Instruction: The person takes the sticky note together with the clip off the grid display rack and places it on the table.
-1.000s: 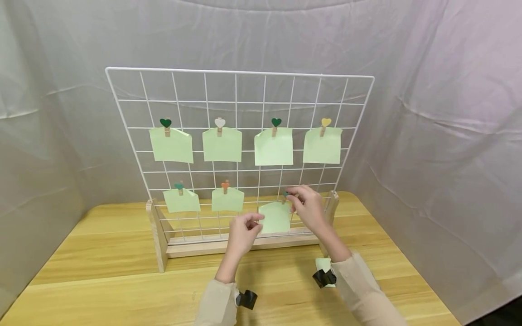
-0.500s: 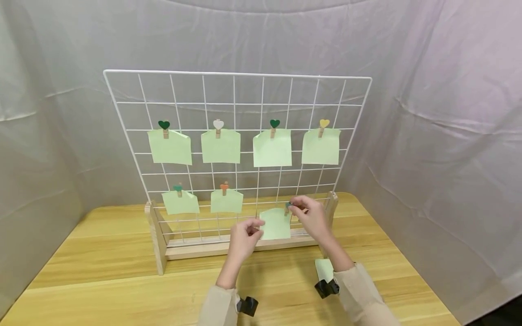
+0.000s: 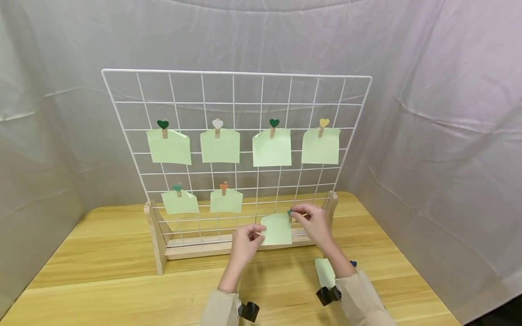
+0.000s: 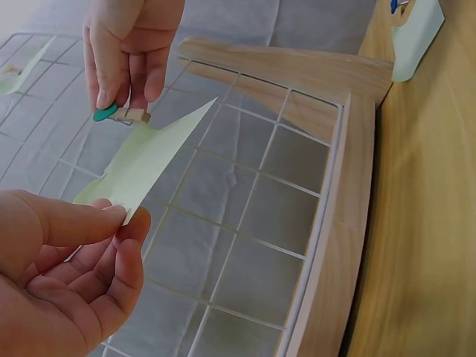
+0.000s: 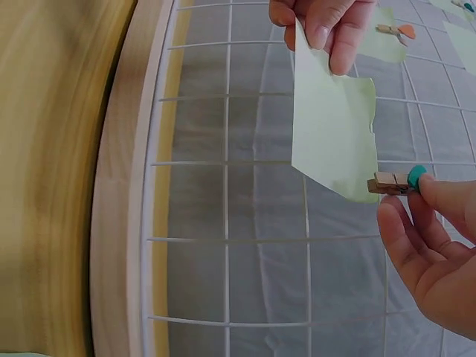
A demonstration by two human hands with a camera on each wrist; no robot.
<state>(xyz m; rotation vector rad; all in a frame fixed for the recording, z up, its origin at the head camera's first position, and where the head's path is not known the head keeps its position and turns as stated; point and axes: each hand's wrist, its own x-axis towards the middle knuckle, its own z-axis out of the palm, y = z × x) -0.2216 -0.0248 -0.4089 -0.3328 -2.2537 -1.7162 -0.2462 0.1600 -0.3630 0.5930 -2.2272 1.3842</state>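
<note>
A pale green paper note (image 3: 277, 230) is in front of the lower part of the white wire grid (image 3: 247, 103). My left hand (image 3: 244, 243) pinches its left edge between thumb and fingers. At the note's upper right corner, my right hand (image 3: 315, 222) pinches a small wooden clothespin (image 5: 391, 183) with a teal-green button-like head. In the right wrist view the clothespin's tip overlaps the note's corner. The left wrist view shows the note (image 4: 152, 160) tilted out, with the grid wires behind it.
Several green notes hang on the grid from heart-topped clothespins, including an orange-topped one (image 3: 224, 189). Wooden feet (image 3: 156, 240) hold the grid on the wooden table (image 3: 102, 294). More green paper (image 3: 324, 271) and a blue-topped piece (image 3: 353, 263) lie by my right forearm.
Both hands have moved down together with the note and clothespin, from the lower row's height toward the wooden base. The blue-topped piece now shows beside the right forearm.
</note>
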